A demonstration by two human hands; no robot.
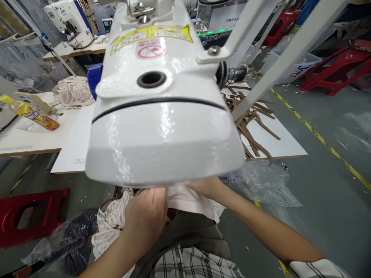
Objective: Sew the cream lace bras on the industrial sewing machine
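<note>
The white head of a sewing machine [165, 143] fills the middle of the view and hides its needle area. Just below its front edge, my left hand [147, 212] is closed on a pale pink lace-trimmed garment [188, 200]. My right hand [207, 188] lies at the garment's other side; its fingers are behind the machine head, so their grip is hidden. More white lace fabric [111, 216] hangs to the left of my left hand, over my lap.
Brown fabric strips [252, 123] lie on the white table [285, 148] to the right. On the left table are a drink bottle [34, 116] and a beige lace pile [74, 92]. Red stools [55, 216] and plastic bags [269, 185] are on the floor around me.
</note>
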